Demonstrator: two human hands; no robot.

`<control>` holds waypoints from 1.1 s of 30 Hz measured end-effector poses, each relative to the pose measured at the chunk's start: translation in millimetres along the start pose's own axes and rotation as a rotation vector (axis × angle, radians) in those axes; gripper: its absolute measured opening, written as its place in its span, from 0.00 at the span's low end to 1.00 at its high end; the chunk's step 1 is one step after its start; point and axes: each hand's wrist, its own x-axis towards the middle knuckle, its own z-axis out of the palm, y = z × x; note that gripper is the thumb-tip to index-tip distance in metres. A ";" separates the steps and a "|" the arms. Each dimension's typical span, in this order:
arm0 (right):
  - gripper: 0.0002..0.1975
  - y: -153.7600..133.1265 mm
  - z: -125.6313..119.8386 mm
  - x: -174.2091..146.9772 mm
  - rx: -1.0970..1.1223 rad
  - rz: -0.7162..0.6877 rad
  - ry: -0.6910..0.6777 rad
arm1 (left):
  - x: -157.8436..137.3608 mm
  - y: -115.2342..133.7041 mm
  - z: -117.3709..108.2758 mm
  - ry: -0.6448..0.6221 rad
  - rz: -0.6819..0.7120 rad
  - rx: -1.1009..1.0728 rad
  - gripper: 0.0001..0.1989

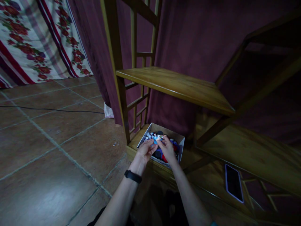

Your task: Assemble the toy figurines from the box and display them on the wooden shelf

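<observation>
Over an open white cardboard box (181, 145) on the low wooden shelf, my left hand (146, 150) and my right hand (167, 148) meet around a small blue and white figurine (157, 138). Fingers of both hands are closed on it, and its lower part is hidden by them. Small coloured pieces (159, 153), blue, red, black and white, fill the box below; their kind is too small to make out. A black band (133, 176) circles my left wrist.
A wooden shelf board (174, 84) juts out above the box, beside a lattice post (119, 94). A phone (234, 183) lies on the lower shelf at right. A black cable (54, 110) crosses the tiled floor (58, 157). Purple curtain (183, 47) hangs behind.
</observation>
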 end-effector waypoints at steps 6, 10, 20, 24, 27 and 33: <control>0.21 -4.0 4.1 -1.6 0.245 0.123 -0.080 | 0.0 2.4 -1.0 0.006 -0.002 -0.013 0.04; 0.22 -9.1 5.1 -2.7 0.331 0.152 -0.082 | -0.7 3.0 -1.1 -0.007 0.007 -0.026 0.04; 0.20 -10.6 4.1 -1.2 0.383 0.165 -0.162 | 1.2 4.0 -2.0 -0.017 0.010 0.003 0.06; 0.20 -12.9 4.6 -2.9 0.387 0.161 -0.141 | 0.3 5.8 -1.2 -0.013 0.006 0.024 0.05; 0.20 -15.5 4.6 -3.5 0.393 0.150 -0.119 | -0.1 6.3 -1.5 -0.027 0.006 0.033 0.05; 0.20 -18.0 2.5 -2.4 0.411 0.165 -0.144 | -2.6 8.3 -0.2 -0.072 0.025 0.067 0.07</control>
